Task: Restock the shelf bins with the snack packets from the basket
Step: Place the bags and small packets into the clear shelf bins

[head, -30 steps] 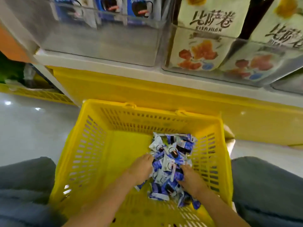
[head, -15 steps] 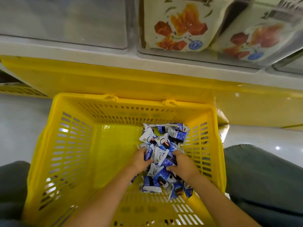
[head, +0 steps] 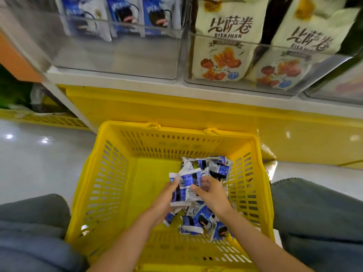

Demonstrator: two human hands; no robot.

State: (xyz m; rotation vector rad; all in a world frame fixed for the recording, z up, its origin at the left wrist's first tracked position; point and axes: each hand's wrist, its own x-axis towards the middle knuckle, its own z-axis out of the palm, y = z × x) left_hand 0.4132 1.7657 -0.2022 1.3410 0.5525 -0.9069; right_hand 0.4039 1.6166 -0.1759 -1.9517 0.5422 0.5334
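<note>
Head view of restocking at what appears an early-to-middle stage. One yellow basket (head: pixel 94 173) stands on the floor (head: pixel 39 163) between the person's grey-trousered legs (head: pixel 33 222), directly below the shelf (head: pixel 117 80). Both hands are inside it. The left hand (head: pixel 165 199) has its fingers curled round a bunch (head: pixel 187 185) of blue-and-white packets from the left, and the right hand (head: pixel 211 193) closes thumb and curled fingers on the same bunch from the right. The bunch sits just above the loose snack packets (head: pixel 198 222) heaped in the basket's right half. These overlap too much for an exact count: roughly a dozen show, and the bunch seems to hold four or five. Above, the left bin (head: pixel 117 55) — clear plastic — shows three upright packs (head: pixel 125 16) of a similar blue design at its back, with its front part bare, so most of the filling seems not yet done. The neighbouring bin (head: pixel 225 86) holds two cream bags (head: pixel 225 46) of another snack; a third bin is only glimpsed at the right edge. Left to do, by this reading — carry the bunch up to the left bin, then take the rest of the heap in further handfuls.
</note>
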